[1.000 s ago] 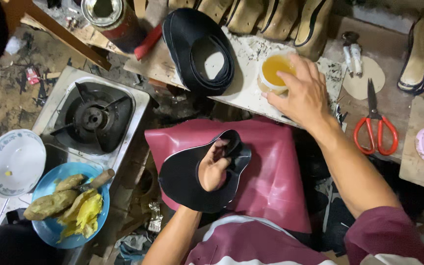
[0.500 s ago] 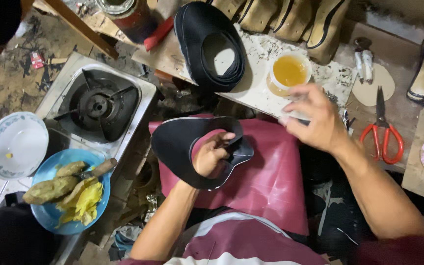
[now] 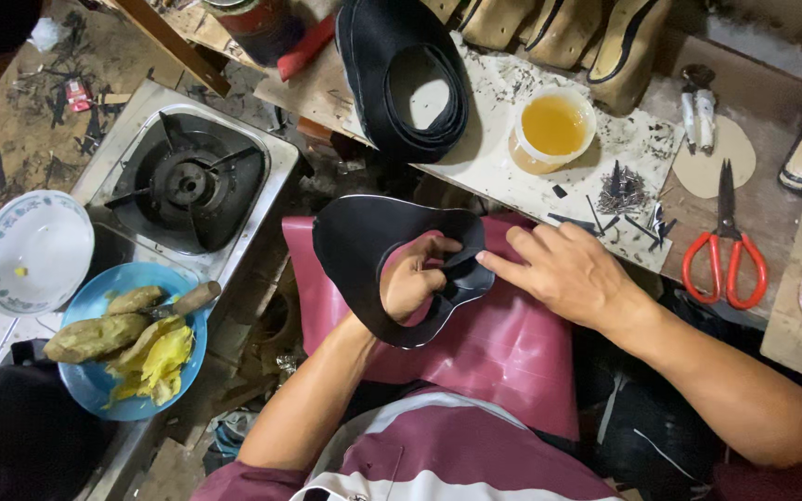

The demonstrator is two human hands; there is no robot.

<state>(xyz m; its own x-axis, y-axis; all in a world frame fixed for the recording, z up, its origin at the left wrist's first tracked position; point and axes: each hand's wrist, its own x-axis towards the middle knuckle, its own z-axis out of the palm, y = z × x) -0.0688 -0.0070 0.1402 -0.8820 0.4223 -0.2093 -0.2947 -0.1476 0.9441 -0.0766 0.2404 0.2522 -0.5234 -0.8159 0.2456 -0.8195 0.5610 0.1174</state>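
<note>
A black leather shoe upper [image 3: 355,246] lies over a maroon sheet [image 3: 503,353] on my lap. My left hand [image 3: 412,278] reaches through its opening and grips the inner edge. My right hand [image 3: 563,271] rests beside it, fingertips touching the upper's right edge near my left fingers. A cup of amber glue [image 3: 554,125] stands on the white board [image 3: 503,158] beyond my right hand.
A stack of black uppers [image 3: 401,74] lies on the board, with nails [image 3: 622,190] near its edge. Red-handled scissors [image 3: 726,250] and pincers [image 3: 701,109] lie at right. A gas stove [image 3: 187,186], a white bowl [image 3: 34,250] and a blue plate of food [image 3: 132,339] sit at left.
My right hand left the glue cup and came down to the upper's right edge. The upper has shifted up and opened wider around my left hand.
</note>
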